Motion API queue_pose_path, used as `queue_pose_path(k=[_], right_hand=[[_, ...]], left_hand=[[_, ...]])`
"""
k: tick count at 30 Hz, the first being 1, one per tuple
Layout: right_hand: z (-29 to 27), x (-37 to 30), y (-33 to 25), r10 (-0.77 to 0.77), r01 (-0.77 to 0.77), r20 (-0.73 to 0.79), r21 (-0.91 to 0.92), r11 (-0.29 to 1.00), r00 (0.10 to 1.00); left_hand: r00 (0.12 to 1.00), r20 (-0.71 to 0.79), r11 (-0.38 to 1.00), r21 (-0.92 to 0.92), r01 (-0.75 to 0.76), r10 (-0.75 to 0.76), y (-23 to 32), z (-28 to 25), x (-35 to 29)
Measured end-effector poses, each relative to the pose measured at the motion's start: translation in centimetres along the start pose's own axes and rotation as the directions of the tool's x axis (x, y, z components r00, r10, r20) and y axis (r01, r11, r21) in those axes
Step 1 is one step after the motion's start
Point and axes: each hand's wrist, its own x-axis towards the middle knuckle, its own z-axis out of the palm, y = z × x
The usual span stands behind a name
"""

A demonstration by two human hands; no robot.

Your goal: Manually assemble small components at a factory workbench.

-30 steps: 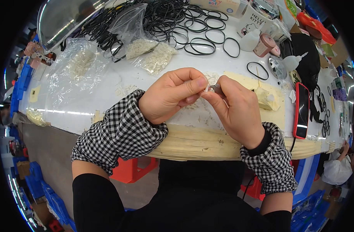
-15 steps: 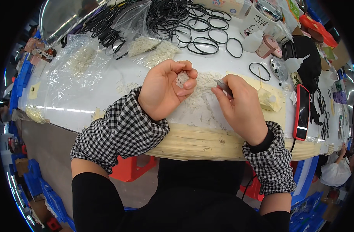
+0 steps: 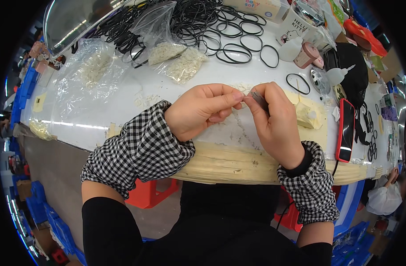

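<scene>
My left hand (image 3: 202, 110) is closed over the table, palm turned down, its thumb and forefinger pinched together at the tips. The small white pieces it cupped a moment earlier are hidden behind its fingers. My right hand (image 3: 277, 122) grips a small flat grey metal tool (image 3: 259, 102), perhaps a blade, between thumb and fingers. Its thumb tip meets the left fingertips; whatever is pinched there is too small to make out. Loose small white pieces (image 3: 242, 85) lie on the white table (image 3: 167, 119) behind and beneath the hands.
Clear bags of white pieces (image 3: 185, 64) lie beyond the left hand, another bag (image 3: 94, 68) farther left. Black rubber rings (image 3: 236, 53) spread at the back. To the right are a pale yellow block (image 3: 308, 116), a red-cased phone (image 3: 346, 131) and a squeeze bottle (image 3: 338, 74).
My left hand has turned from palm up, with white pieces showing, to palm down, and its fingertips have moved right to meet the right hand. The right hand keeps the grey tool.
</scene>
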Motion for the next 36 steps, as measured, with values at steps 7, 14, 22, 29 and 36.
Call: queue_pose_path(k=[7,14,22,29,36], right_hand=[[0.0,0.0,-0.8,-0.067,0.074,-0.111,0.067,0.995,0.992],[-0.4,0.1,-1.4,-0.063,0.070,-0.070,0.095,0.993,0.996],[-0.5,-0.1,-1.2,-0.053,0.059,-0.067,0.087,0.994,0.996],[-0.4,0.1,-0.9,-0.131,0.141,-0.144,0.062,0.988,0.981],[-0.3,-0.2,-1.2,-0.067,0.078,-0.110,0.095,0.992,0.992]], left_hand=[[0.992,0.112,0.991,-0.115,0.066,-0.053,0.5,0.3,-0.2],[0.993,0.090,0.996,-0.049,-0.070,0.074,0.3,0.2,-0.4],[0.995,0.022,0.995,0.010,-0.100,0.099,0.2,0.3,-0.2],[0.997,0.020,0.997,0.024,-0.077,0.077,0.4,0.4,-0.3],[0.997,-0.008,0.997,0.008,-0.083,0.083,0.0,0.5,-0.4]])
